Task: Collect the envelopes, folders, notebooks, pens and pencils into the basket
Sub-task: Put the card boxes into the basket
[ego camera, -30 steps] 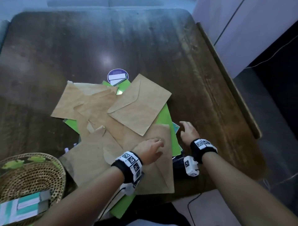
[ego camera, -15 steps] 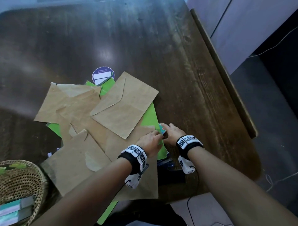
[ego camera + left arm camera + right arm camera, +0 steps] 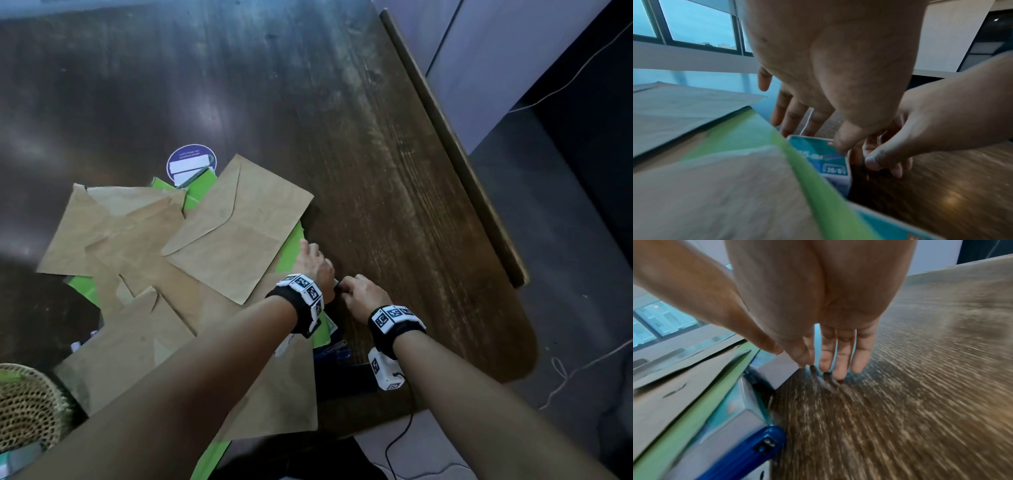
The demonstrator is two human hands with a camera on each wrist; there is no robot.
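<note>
**Barely started, most of the pile's still out**

Left hand [image 3: 313,262] has its fingers spread over the green folder [image 3: 291,253] edge. Right hand [image 3: 361,294] pinches a small teal box [image 3: 822,155] just beside it. Brown envelopes [image 3: 236,233] sprawl left of both hands on the tabletop [image 3: 376,171]. Basket [image 3: 27,404], far left, holds very little I'd say.

Plain tan brown paper envelopes [image 3: 236,236] overlap bright green flat folders [image 3: 291,253] on the dark brown streaky-grained wooden counter [image 3: 376,171]. A teal and white small cardboard box [image 3: 824,159] shows beside a glossy blue metal stapler [image 3: 748,451]. The woven straw basket [image 3: 24,401] is pale beige.
</note>
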